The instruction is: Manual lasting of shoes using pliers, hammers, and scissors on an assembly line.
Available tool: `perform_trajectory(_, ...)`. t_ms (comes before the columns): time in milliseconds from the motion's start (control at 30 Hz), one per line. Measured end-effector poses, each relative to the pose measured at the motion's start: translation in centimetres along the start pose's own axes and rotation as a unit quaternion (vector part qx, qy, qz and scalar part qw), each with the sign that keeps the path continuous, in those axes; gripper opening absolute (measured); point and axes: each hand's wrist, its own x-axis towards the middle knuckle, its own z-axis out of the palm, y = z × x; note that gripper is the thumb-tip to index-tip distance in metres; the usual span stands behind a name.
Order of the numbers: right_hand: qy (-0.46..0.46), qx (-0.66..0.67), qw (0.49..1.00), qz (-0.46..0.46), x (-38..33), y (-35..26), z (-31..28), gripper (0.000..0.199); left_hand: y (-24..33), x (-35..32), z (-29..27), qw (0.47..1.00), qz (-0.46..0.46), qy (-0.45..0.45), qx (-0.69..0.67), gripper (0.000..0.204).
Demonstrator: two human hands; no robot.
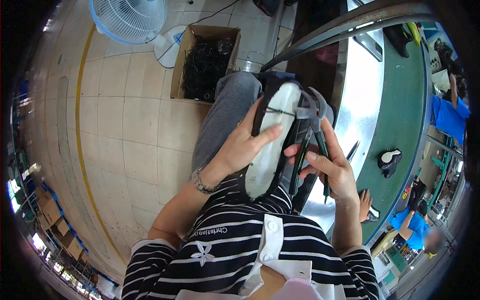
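Note:
A shoe upper (272, 150) lies sole up over my lap, its black edge folded around a white insole. A dark strand crosses the insole near the toe. My left hand (245, 147) grips the shoe from its left side, thumb pressed on the white insole. In my right hand (332, 167) is a pair of pliers (315, 122) with dark green handles, which my fingers wrap around. The pliers' head is at the shoe's right edge, near the toe; whether the jaws bite the material I cannot tell.
A cardboard box (232, 75) of dark scraps stands on the tiled floor beside a fan (131, 20). To the right, a metal-edged bench with a green top (400, 110) carries a phone (369, 47), a dark shoe (390, 162) and another person's hand (366, 205).

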Motion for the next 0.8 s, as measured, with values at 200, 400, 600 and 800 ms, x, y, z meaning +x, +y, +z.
perform_trajectory(200,0.006,0.001,1.0,-0.012,-0.2,-0.1,0.0,0.069,-0.3,0.2,-0.2,0.999,-0.032,-0.004,-0.026,0.071)
perform_trajectory(400,0.002,-0.011,1.0,-0.003,-0.5,0.4,-0.3,0.069,-0.6,-1.0,-0.7,0.996,-0.059,0.02,-0.056,0.068)
perform_trajectory(600,-0.002,-0.038,0.999,-0.028,0.1,0.7,-0.4,0.067,-1.7,0.9,-1.1,0.993,-0.039,0.03,0.103,0.072)
perform_trajectory(800,-0.004,-0.014,0.999,-0.047,-0.5,0.9,-0.7,0.068,1.3,-0.4,-2.6,0.992,-0.127,-0.017,-0.017,0.075)
